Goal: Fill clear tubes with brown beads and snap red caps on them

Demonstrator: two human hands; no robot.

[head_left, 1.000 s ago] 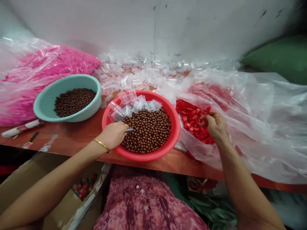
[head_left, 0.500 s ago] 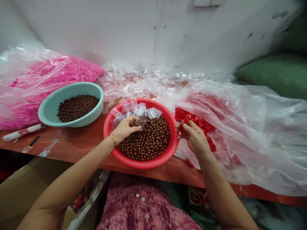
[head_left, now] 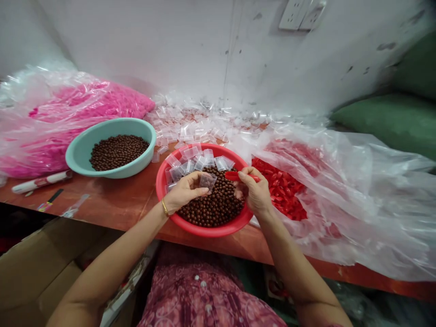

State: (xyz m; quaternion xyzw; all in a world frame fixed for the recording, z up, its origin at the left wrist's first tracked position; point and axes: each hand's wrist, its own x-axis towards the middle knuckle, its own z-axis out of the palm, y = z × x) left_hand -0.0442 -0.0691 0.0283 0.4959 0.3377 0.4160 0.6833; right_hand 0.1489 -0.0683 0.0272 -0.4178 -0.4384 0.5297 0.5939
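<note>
My left hand, with a gold bangle at the wrist, pinches a small clear plastic box over the red basin. Glossy brown beads fill much of this basin, and several clear plastic boxes lie along its far side. Above the basin's right side, my right hand is closed on a small red plastic piece that points toward the clear box without touching it. Its exact kind is hard to make out. More red pieces spill from a clear bag to the right.
A teal basin of brown beads stands at left, before a bag of pink pieces. Many clear boxes are heaped by the wall. A white marker-like tube lies near the front edge. A large plastic bag covers the right side.
My right hand has moved left from the bag of red pieces to over the basin, bringing one red piece. My left hand still holds the clear box. The view has shifted slightly.
</note>
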